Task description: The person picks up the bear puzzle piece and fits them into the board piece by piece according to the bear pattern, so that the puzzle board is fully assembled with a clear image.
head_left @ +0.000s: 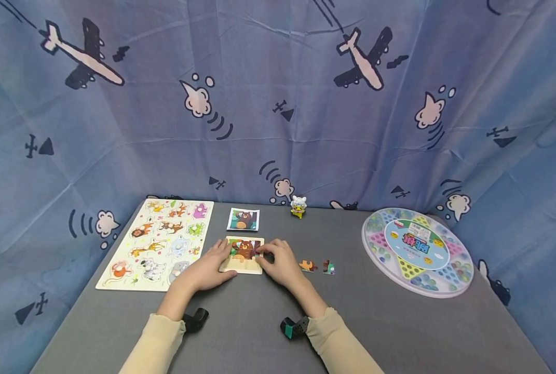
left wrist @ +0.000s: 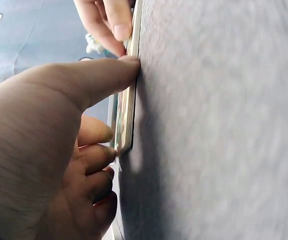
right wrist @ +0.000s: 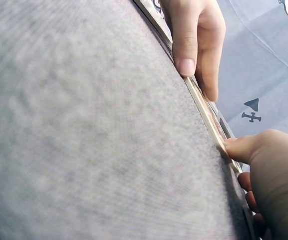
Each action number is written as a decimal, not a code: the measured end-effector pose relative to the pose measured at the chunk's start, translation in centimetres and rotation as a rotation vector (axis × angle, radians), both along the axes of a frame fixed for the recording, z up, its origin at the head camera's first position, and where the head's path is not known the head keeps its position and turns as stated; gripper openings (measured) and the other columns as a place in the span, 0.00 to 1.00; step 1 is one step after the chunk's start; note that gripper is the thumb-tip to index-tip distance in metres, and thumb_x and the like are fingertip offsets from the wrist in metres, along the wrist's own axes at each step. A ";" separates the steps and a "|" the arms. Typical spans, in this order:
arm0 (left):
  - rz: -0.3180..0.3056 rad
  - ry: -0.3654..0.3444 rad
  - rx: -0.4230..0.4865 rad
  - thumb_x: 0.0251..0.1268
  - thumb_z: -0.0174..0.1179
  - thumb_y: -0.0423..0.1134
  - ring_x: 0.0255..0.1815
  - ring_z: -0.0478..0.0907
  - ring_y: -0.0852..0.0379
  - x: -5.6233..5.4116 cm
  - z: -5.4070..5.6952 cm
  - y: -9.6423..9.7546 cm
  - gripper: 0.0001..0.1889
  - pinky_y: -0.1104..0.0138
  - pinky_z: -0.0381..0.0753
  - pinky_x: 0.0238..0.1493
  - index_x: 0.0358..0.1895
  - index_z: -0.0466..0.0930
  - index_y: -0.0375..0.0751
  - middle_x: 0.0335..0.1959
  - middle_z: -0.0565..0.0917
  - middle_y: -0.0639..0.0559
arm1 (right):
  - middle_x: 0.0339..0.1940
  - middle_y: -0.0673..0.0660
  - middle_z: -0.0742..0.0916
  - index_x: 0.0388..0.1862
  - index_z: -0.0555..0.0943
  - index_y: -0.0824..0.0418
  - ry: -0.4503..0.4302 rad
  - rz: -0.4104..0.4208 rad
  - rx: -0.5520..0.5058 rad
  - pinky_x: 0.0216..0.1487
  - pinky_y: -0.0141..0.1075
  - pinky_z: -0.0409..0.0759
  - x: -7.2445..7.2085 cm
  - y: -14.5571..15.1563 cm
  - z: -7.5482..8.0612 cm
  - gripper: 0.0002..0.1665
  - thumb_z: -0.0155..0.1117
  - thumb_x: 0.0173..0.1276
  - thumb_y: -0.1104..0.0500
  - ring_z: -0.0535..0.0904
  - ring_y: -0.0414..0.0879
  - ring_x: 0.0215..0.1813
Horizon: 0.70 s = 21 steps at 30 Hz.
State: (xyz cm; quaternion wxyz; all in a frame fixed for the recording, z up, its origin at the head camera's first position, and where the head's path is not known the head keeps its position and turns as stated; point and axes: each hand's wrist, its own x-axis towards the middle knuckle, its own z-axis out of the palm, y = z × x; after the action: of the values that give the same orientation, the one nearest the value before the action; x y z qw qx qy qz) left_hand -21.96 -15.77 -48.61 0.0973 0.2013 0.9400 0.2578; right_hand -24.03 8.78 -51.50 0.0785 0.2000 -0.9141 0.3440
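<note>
A small wooden puzzle board [head_left: 243,267] with a bear picture [head_left: 245,250] lies between both hands; bare wood shows along its near part. My left hand [head_left: 211,266] holds the board's left side, its thumb at the near edge and its fingers along the left side. At the right edge, the thumb and index finger of my right hand [head_left: 280,263] pinch at a puzzle piece, mostly hidden by the fingers. The left wrist view shows the board's edge [left wrist: 126,120] side-on, flat on the table. Two loose puzzle pieces, one orange [head_left: 308,266] and one green [head_left: 328,267], lie right of the right hand.
Behind the board lies a bear picture card [head_left: 243,219], with a small white and yellow figurine [head_left: 298,206] to its right. A large animal peg board [head_left: 135,244] lies at left, and a round board game box [head_left: 418,252] at right. A patterned curtain [head_left: 259,114] hangs behind the table.
</note>
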 end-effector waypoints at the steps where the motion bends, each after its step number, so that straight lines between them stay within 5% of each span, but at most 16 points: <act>1: 0.005 0.002 -0.002 0.76 0.65 0.51 0.86 0.47 0.30 0.0 0.0 -0.2 0.45 0.39 0.54 0.83 0.82 0.57 0.25 0.85 0.52 0.28 | 0.44 0.54 0.86 0.48 0.92 0.55 0.004 0.001 0.001 0.47 0.44 0.77 0.0 0.0 0.0 0.09 0.73 0.73 0.55 0.76 0.47 0.47; 12: 0.005 0.000 -0.008 0.74 0.66 0.54 0.86 0.48 0.30 -0.4 -0.3 -0.9 0.47 0.39 0.56 0.83 0.82 0.57 0.25 0.85 0.54 0.29 | 0.48 0.58 0.87 0.55 0.89 0.59 0.010 0.024 -0.021 0.52 0.49 0.80 -0.1 0.4 1.3 0.17 0.74 0.72 0.54 0.78 0.51 0.50; 21: 0.000 -0.008 -0.001 0.75 0.65 0.55 0.86 0.47 0.31 -0.3 -0.2 -1.0 0.47 0.39 0.55 0.83 0.83 0.56 0.27 0.85 0.53 0.30 | 0.50 0.58 0.88 0.58 0.88 0.60 0.023 -0.024 -0.064 0.59 0.54 0.81 -0.7 3.6 2.8 0.19 0.75 0.72 0.55 0.82 0.55 0.55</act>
State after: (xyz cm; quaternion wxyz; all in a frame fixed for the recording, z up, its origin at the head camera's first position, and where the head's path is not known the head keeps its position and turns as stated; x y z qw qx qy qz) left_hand -22.28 -16.74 -48.81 0.1010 0.2002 0.9397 0.2582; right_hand -24.70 12.41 -48.68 0.0994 0.1901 -0.9040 0.3697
